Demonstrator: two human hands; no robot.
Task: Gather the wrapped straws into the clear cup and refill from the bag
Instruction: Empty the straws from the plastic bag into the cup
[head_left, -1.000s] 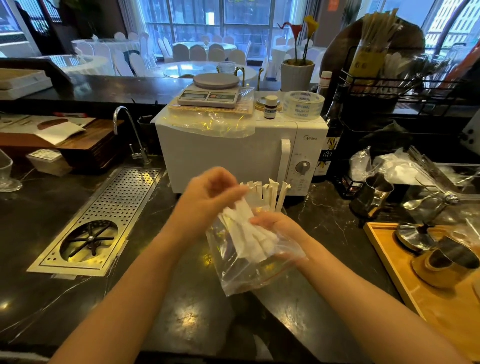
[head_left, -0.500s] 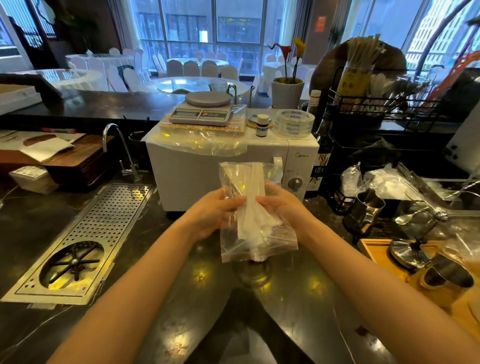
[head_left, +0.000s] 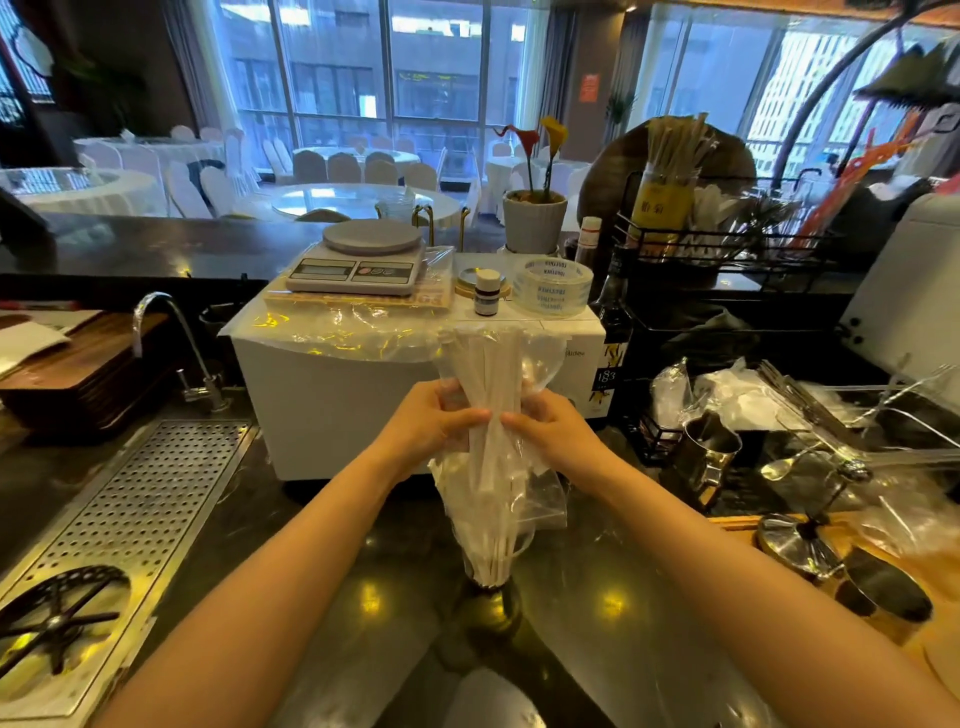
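A clear plastic bag (head_left: 540, 499) with a bundle of white wrapped straws (head_left: 493, 395) is held upright over the dark counter. My left hand (head_left: 436, 423) pinches the bag and bundle from the left, my right hand (head_left: 553, 428) from the right, fingertips nearly touching at mid-height. The straws' lower ends poke out of the bag's open bottom into a clear cup (head_left: 491, 564) standing on the counter directly below. The cup's rim is partly hidden by the bag.
A white microwave (head_left: 322, 405) stands just behind, carrying a scale (head_left: 358, 262), small bottle and tape roll. A perforated steel drain tray (head_left: 119, 519) and tap lie left. Right: metal jug (head_left: 709, 457), spoons, plastic bags, wooden tray (head_left: 924, 618) with metal tools.
The bag has been raised and turned open end down; the straws have slid downward so their ends now sit in the cup. Both hands moved up with it.
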